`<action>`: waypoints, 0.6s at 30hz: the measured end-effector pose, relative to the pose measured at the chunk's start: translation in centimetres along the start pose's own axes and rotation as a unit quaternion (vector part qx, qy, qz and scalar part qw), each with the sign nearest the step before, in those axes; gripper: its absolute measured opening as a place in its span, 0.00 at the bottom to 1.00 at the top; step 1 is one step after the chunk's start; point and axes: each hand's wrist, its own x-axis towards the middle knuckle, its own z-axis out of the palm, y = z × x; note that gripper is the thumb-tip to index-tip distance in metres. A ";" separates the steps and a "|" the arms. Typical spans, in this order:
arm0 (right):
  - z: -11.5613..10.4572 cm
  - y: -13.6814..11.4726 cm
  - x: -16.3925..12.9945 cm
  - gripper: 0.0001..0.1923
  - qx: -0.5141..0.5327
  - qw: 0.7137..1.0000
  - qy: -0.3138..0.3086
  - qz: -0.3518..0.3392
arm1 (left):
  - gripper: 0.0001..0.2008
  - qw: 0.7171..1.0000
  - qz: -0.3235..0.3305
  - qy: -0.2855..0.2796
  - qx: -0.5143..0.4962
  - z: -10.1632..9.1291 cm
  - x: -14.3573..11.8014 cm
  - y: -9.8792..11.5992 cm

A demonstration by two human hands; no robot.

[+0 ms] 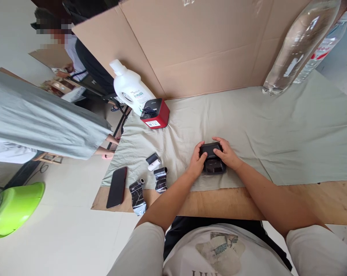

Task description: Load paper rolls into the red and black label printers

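A small black box-shaped device [212,163] sits on the pale green cloth [277,130] near the table's front edge. My left hand [196,161] grips its left side, with fingers curled over the top corner. My right hand [226,152] lies over its top right, fingers pressing on the lid. Both hands hold the device between them.
Left of my hands lie a small black-and-white roll [152,161], two dark rolls [161,179], and a black phone [117,186]. A red and black printer [156,113] and a white jug [130,89] stand farther back. Cardboard walls the rear; clear bottles [294,50] lean right. Another person stands left.
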 end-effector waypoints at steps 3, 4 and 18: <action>-0.1 -0.1 0.1 0.29 -0.025 0.999 -0.025 -0.017 | 0.25 1.000 0.012 -0.005 0.000 0.1 0.0 0.2; -0.1 -0.1 0.2 0.30 -0.031 0.999 -0.032 -0.020 | 0.26 1.000 0.016 -0.009 -0.002 0.1 0.1 0.2; 0.4 -1.8 -1.0 0.35 0.005 0.989 0.032 0.147 | 0.25 0.984 0.161 0.073 -0.017 0.2 -1.1 -1.2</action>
